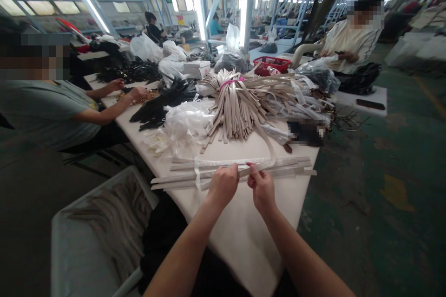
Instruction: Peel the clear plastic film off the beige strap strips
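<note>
Both hands meet over the near part of the table, gripping one beige strap (270,148). My left hand (223,181) is closed round it, its knuckles facing up. Just to the right, my right hand (261,185) pinches the same strap between thumb and fingers. From there the strap curves up toward a large bundle of beige straps (239,111) tied with a pink band (232,81). Under and behind my hands lie several flat straps (177,180) side by side, with a whitish translucent band (197,171) across them at the left.
A grey bin (66,241) of long strips stands at the lower left. White plastic bags (188,120), black strips (167,102) and a red basket (272,64) crowd the table (240,222). One person (38,106) sits at the left, another (355,39) stands at the right.
</note>
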Motion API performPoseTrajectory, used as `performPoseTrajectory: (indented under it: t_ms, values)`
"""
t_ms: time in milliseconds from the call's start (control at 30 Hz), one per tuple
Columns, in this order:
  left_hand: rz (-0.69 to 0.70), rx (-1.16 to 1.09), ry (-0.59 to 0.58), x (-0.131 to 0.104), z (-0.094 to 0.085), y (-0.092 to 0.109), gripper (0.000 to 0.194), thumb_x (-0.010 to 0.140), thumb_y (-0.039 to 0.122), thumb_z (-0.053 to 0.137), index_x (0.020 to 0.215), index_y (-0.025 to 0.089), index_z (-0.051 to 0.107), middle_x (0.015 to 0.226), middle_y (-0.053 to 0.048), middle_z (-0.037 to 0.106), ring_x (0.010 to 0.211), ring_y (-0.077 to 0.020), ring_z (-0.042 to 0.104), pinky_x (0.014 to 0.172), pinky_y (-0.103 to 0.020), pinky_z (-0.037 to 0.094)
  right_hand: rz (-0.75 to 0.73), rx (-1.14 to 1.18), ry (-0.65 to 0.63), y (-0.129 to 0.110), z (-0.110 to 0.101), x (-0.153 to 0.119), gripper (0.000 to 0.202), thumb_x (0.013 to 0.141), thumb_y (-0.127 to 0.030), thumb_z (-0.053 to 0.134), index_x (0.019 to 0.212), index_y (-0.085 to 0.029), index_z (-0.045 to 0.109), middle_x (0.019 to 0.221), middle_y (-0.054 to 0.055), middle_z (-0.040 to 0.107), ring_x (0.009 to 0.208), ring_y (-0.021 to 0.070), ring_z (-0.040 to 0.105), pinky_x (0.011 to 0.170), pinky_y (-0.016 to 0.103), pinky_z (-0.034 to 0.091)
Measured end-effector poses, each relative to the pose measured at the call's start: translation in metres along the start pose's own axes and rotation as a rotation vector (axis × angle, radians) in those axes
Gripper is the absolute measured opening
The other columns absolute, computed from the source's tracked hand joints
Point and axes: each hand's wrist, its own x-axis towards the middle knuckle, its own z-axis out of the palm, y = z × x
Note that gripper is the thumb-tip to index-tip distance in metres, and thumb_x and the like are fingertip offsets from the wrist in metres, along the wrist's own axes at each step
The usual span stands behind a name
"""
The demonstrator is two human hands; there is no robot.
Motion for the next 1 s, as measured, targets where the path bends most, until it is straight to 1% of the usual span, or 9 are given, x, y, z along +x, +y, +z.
performPoseTrajectory:
  t_ms: [100, 167, 300, 467, 600, 733, 800, 867, 1000]
  values:
    - [-0.036, 0.006, -0.024, -0.003, -0.002, 0.001, 0.015, 0.094, 0.014, 0.045, 0.104, 0.017, 0.056, 0.077, -0.009, 0.068, 0.071, -0.0249, 0.067, 0.068, -0.031, 0.044, -0.018, 0.083, 0.119, -0.001, -0.004, 0.005, 0.033, 0.078, -0.051, 0.074, 0.08, -0.019, 0.064, 0.053, -0.008, 0.039, 0.043, 0.0074, 0.031, 0.041, 0.023, 0.023]
    - [-0.048, -0.007, -0.035, -0.003, -0.005, 0.003, 0.018, 0.097, 0.018, 0.041, 0.108, 0.017, 0.055, 0.076, -0.01, 0.068, 0.069, -0.0254, 0.067, 0.064, -0.03, 0.044, -0.019, 0.027, 0.079, -0.001, -0.004, 0.002, 0.036, 0.077, -0.05, 0.076, 0.07, -0.019, 0.059, 0.052, -0.007, 0.039, 0.043, 0.0069, 0.03, 0.041, 0.024, 0.022]
    - [-0.072, -0.034, -0.043, -0.004, -0.01, 0.005, 0.021, 0.099, 0.02, 0.038, 0.111, 0.017, 0.054, 0.075, -0.01, 0.068, 0.067, -0.0264, 0.067, 0.062, -0.03, 0.043, 0.001, -0.108, -0.092, -0.002, -0.002, -0.009, 0.038, 0.077, -0.047, 0.078, 0.063, -0.018, 0.059, 0.05, -0.005, 0.044, 0.044, 0.0076, 0.033, 0.041, 0.024, 0.022]
    - [-0.052, -0.021, 0.034, -0.011, -0.013, 0.0, 0.029, 0.092, 0.012, 0.044, 0.119, 0.016, 0.053, 0.089, -0.012, 0.069, 0.085, -0.0277, 0.067, 0.079, -0.035, 0.046, 0.061, 0.058, 0.019, -0.003, -0.013, 0.005, 0.036, 0.073, -0.045, 0.081, 0.067, -0.018, 0.058, 0.054, -0.004, 0.049, 0.044, 0.007, 0.036, 0.04, 0.023, 0.024]
    - [-0.146, 0.064, -0.02, -0.014, -0.009, -0.003, 0.028, 0.088, 0.005, 0.043, 0.112, 0.015, 0.055, 0.078, -0.01, 0.068, 0.076, -0.026, 0.068, 0.072, -0.033, 0.046, 0.093, 0.062, 0.029, 0.005, -0.018, 0.01, 0.036, 0.072, -0.044, 0.081, 0.068, -0.017, 0.059, 0.057, -0.002, 0.055, 0.043, 0.0066, 0.038, 0.039, 0.022, 0.025]
    - [-0.118, 0.054, -0.099, -0.01, -0.009, -0.002, 0.024, 0.092, 0.008, 0.043, 0.113, 0.016, 0.052, 0.076, -0.009, 0.067, 0.07, -0.0235, 0.068, 0.066, -0.028, 0.045, 0.058, -0.012, -0.054, 0.013, -0.007, -0.002, 0.037, 0.074, -0.044, 0.08, 0.064, -0.016, 0.06, 0.055, -0.001, 0.053, 0.044, 0.0064, 0.037, 0.04, 0.023, 0.025]
    - [-0.09, 0.054, -0.127, -0.008, -0.013, -0.001, 0.022, 0.094, 0.011, 0.043, 0.114, 0.016, 0.05, 0.077, -0.009, 0.067, 0.071, -0.0236, 0.069, 0.066, -0.028, 0.045, 0.077, -0.032, -0.143, 0.014, -0.003, -0.006, 0.038, 0.074, -0.044, 0.08, 0.061, -0.015, 0.059, 0.052, -0.003, 0.049, 0.043, 0.0059, 0.036, 0.04, 0.022, 0.024]
    - [-0.08, 0.068, -0.15, -0.006, -0.018, -0.001, 0.021, 0.095, 0.012, 0.042, 0.114, 0.016, 0.05, 0.078, -0.008, 0.068, 0.073, -0.0235, 0.069, 0.066, -0.028, 0.047, 0.124, 0.016, -0.165, 0.012, -0.002, -0.005, 0.035, 0.074, -0.044, 0.08, 0.067, -0.015, 0.062, 0.053, -0.004, 0.048, 0.044, 0.0054, 0.036, 0.04, 0.021, 0.024]
    - [-0.062, 0.115, -0.169, -0.007, -0.022, -0.003, 0.026, 0.093, 0.007, 0.038, 0.116, 0.015, 0.048, 0.08, -0.008, 0.068, 0.074, -0.0234, 0.069, 0.069, -0.029, 0.048, 0.136, 0.226, 0.073, 0.011, -0.009, 0.009, 0.034, 0.074, -0.046, 0.079, 0.088, -0.019, 0.063, 0.056, -0.008, 0.045, 0.044, 0.005, 0.037, 0.04, 0.018, 0.028]
